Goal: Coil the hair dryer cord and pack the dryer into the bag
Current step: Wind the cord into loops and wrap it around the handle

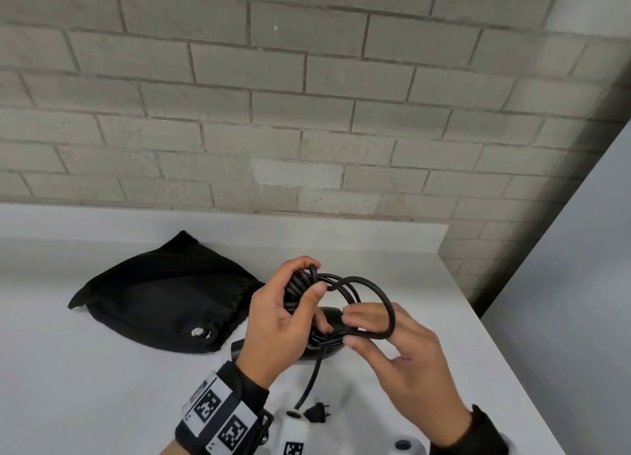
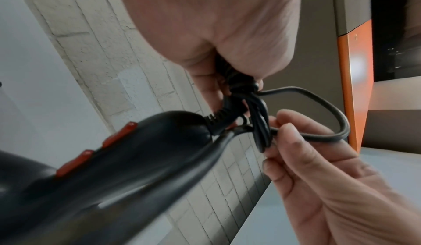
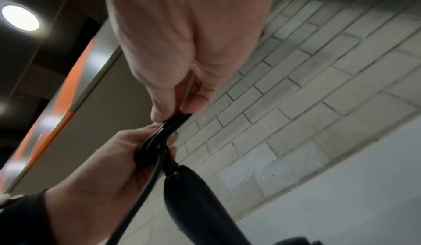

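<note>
A black hair dryer (image 2: 109, 173) with red switches hangs below my hands, mostly hidden in the head view. Its black cord (image 1: 341, 283) is gathered into loops above the white counter. My left hand (image 1: 290, 311) grips the bundled loops, thumb across them. My right hand (image 1: 382, 331) pinches one loop (image 1: 386, 304) of the cord between thumb and fingers beside the bundle. The cord's tail drops to the plug (image 1: 317, 412), which lies on the counter near me. A black drawstring bag (image 1: 164, 297) lies flat on the counter to the left.
The white counter (image 1: 102, 386) ends at a grey brick wall (image 1: 307, 113) behind. Its right edge runs diagonally past my right hand, with a pale panel (image 1: 580, 283) beyond. An orange-edged panel (image 2: 355, 87) shows in the left wrist view.
</note>
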{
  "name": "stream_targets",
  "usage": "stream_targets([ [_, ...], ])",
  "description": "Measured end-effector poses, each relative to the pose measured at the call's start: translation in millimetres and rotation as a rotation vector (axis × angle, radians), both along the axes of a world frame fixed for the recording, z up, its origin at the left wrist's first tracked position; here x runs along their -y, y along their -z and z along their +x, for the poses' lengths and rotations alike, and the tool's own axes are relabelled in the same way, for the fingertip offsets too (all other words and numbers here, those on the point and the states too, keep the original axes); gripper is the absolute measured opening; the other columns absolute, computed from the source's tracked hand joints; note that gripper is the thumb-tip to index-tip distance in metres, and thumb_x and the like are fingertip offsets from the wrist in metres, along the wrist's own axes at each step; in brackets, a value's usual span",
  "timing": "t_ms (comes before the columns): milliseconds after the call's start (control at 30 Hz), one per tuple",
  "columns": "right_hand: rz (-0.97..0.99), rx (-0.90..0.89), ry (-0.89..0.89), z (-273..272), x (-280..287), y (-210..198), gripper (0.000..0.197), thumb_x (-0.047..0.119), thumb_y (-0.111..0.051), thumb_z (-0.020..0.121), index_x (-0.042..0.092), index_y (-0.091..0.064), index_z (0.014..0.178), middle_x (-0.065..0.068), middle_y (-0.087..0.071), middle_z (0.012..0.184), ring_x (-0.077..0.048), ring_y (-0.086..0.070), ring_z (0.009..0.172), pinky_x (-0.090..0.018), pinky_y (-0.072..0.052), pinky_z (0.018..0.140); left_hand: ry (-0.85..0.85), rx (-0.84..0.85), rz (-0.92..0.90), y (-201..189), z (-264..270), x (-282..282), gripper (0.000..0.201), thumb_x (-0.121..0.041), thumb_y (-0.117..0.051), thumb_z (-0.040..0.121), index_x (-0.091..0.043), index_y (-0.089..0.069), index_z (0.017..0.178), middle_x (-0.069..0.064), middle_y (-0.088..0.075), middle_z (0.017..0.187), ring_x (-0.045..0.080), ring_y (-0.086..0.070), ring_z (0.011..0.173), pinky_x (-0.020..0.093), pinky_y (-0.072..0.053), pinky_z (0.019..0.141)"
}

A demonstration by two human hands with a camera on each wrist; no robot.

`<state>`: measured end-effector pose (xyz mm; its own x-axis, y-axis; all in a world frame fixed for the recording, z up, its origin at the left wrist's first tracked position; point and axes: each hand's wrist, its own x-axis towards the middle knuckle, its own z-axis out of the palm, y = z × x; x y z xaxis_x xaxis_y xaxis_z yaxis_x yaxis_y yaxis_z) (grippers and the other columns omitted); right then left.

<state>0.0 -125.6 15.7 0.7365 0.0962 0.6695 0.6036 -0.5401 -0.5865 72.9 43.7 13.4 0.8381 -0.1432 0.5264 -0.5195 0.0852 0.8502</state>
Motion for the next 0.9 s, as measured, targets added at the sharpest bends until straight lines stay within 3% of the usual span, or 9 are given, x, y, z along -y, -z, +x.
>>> stream_targets([
  [100, -0.080, 0.045, 0.026, 2.4, 5.3, -11.3, 0.013, 0.008, -0.076, 0.082, 0.016, -0.072, 0.092, 0.015, -0.068, 0.093, -0.008, -0.063, 0.089, -0.023, -0.051, 0.078, 0.005, 0.005, 0.039, 0.7, 1.4, -0.6, 0.018, -0.022, -0.062, 0.095, -0.019, -0.060, 0.113, -0.003, -0.067, 0.073, 0.024, -0.068, 0.050, 0.037, -0.060, 0.061],
  [167, -0.015, 0.032, 0.116, 2.9, 8.7, -27.9, 0.016, 0.013, -0.075, 0.082, 0.024, -0.069, 0.092, 0.015, -0.068, 0.090, -0.005, -0.064, 0.084, -0.015, -0.049, 0.078, 0.003, -0.001, 0.053, 3.3, 1.2, -1.2, 0.015, -0.023, -0.062, 0.095, -0.023, -0.061, 0.111, -0.001, -0.068, 0.071, 0.024, -0.069, 0.052, 0.040, -0.060, 0.064],
  [233, 0.171, 0.011, 0.144, 4.2, 8.7, -46.2, 0.015, 0.017, -0.071, 0.081, 0.029, -0.069, 0.090, 0.012, -0.070, 0.089, -0.007, -0.066, 0.082, -0.016, -0.050, 0.080, 0.006, -0.003, 0.063, 5.5, -1.8, -0.5, 0.016, -0.024, -0.062, 0.094, -0.032, -0.061, 0.108, 0.003, -0.068, 0.067, 0.022, -0.070, 0.054, 0.039, -0.060, 0.065],
  [300, 0.433, 0.007, 0.100, 7.3, 8.2, -60.0, 0.012, 0.018, -0.068, 0.082, 0.025, -0.069, 0.091, 0.006, -0.071, 0.085, -0.014, -0.066, 0.076, -0.024, -0.054, 0.077, 0.013, -0.006, 0.064, 6.7, -5.2, 1.7, 0.018, -0.025, -0.061, 0.093, -0.037, -0.061, 0.107, 0.006, -0.068, 0.066, 0.021, -0.071, 0.055, 0.038, -0.061, 0.065],
  [400, 0.640, -0.010, 0.084, 13.1, 10.8, -64.1, 0.015, 0.020, -0.060, 0.088, 0.014, -0.068, 0.100, 0.003, -0.067, 0.080, -0.019, -0.064, 0.069, -0.027, -0.054, 0.074, -0.001, -0.037, 0.039, 8.5, -5.0, 3.1, 0.014, -0.025, -0.063, 0.095, -0.025, -0.062, 0.109, 0.007, -0.067, 0.068, 0.024, -0.071, 0.056, 0.044, -0.061, 0.066],
  [500, 0.607, -0.065, 0.066, 14.0, 9.5, -48.6, 0.030, 0.037, -0.053, 0.095, 0.014, -0.067, 0.107, -0.002, -0.066, 0.083, -0.018, -0.062, 0.076, -0.025, -0.052, 0.076, -0.006, -0.074, 0.007, 8.4, -4.0, 3.0, 0.016, -0.030, -0.064, 0.093, -0.028, -0.062, 0.108, 0.004, -0.067, 0.070, 0.027, -0.071, 0.055, 0.045, -0.060, 0.066],
  [600, 0.472, -0.184, 0.031, 9.9, 5.9, -19.6, 0.050, 0.060, -0.056, 0.087, 0.022, -0.061, 0.118, 0.002, -0.068, 0.108, -0.015, -0.064, 0.095, -0.023, -0.051, 0.084, -0.021, -0.080, 0.006, 6.9, -3.5, 3.6, 0.018, -0.026, -0.062, 0.092, -0.024, -0.061, 0.109, 0.002, -0.068, 0.075, 0.026, -0.070, 0.053, 0.041, -0.060, 0.063],
  [733, 0.235, -0.241, 0.085, 2.4, -2.1, 9.4, 0.040, 0.042, -0.070, 0.082, 0.036, -0.058, 0.120, 0.006, -0.061, 0.120, -0.022, -0.061, 0.107, -0.027, -0.051, 0.087, -0.030, -0.074, 0.003, 4.6, -2.7, 4.7, 0.018, -0.022, -0.062, 0.093, -0.019, -0.060, 0.110, 0.000, -0.069, 0.077, 0.026, -0.070, 0.053, 0.040, -0.061, 0.061],
  [900, 0.283, -0.115, 0.178, -3.7, -4.8, 4.3, 0.012, 0.028, -0.073, 0.085, 0.028, -0.073, 0.097, 0.006, -0.066, 0.104, -0.018, -0.065, 0.096, -0.026, -0.054, 0.072, -0.026, -0.077, 0.000, 2.6, -2.4, 5.9, 0.017, -0.023, -0.063, 0.095, -0.019, -0.060, 0.111, 0.001, -0.069, 0.079, 0.027, -0.070, 0.053, 0.043, -0.061, 0.063],
])
